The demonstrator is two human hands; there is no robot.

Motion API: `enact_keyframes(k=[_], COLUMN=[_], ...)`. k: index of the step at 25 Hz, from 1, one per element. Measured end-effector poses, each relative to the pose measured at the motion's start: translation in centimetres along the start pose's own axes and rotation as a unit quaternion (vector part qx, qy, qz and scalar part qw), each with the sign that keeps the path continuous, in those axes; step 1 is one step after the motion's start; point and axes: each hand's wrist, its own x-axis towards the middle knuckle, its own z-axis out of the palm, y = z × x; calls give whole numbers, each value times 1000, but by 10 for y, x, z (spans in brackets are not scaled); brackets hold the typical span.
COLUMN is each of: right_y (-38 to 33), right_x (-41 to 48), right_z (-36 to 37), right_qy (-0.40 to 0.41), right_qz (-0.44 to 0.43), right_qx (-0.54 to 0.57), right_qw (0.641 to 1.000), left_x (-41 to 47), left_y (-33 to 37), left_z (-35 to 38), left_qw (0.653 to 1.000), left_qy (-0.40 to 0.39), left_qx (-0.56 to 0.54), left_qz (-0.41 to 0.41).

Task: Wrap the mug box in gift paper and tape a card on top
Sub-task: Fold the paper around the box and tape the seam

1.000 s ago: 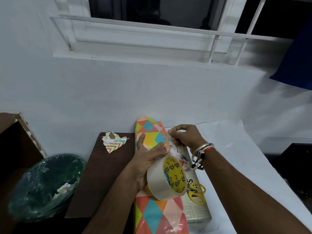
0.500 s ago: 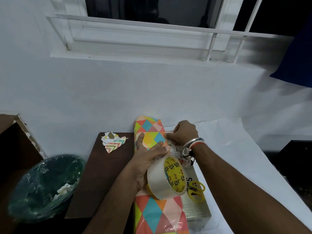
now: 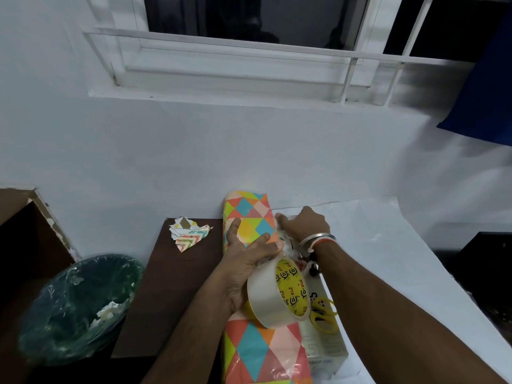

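**Now taping the paper, with the box not yet covered**

Apparently the step in hand is drawing off a length of tape to fix the gift paper [image 3: 260, 353]. The left hand [image 3: 243, 261] lies on the harlequin-patterned paper, thumb splayed, and its grip is closed over the upper rim of the clear tape roll [image 3: 274, 295], which stands on edge against the palm. The right hand [image 3: 304, 225] is just beyond it at the paper's right edge, knuckles up and fingers curled. Its grip looks pinched on the tape strip [image 3: 285, 239], a faint sheen running back to the roll, though the fingertips are hidden.

The mug box [image 3: 327, 353] lies on the white-covered desk [image 3: 388, 245], touching the right side of the long band of paper. Its pale printed top is bare, and yellow scissors [image 3: 322, 314] rest on it. I judge the wrapping to be at an early stage. No card can be picked out.

Next, the strip needs pulling taut and pressing flat across the paper's edge. The left hand should keep the paper from sliding, and the scissors lie near for the cut. Clear tape may fold back on itself if it goes slack.

Paper scraps [image 3: 188, 234] sit on a brown board [image 3: 171, 286] to the left, near a lined bin [image 3: 77, 306].
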Motion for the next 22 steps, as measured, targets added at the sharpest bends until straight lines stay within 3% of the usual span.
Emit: enact_keyframes(k=[6,11,18,22], right_y=[4,12,26,31], right_x=[-57,-164,-192,-189], right_z=[-56,-115,-126,-126], right_qy=[-20,-128,-222,-142], right_qz=[-85,-116,-141,-203], right_qx=[162,286,315,313], right_qw=[983,942,912,917], left_x=[-13,-53,-97,-91], left_y=[0,13,12,7], left_z=[4,25,43,41], left_qw=[994,945,915,915], left_qy=[-21,-63,-127,-104], left_qx=[69,225,285,308], left_qz=[87,231,257,238])
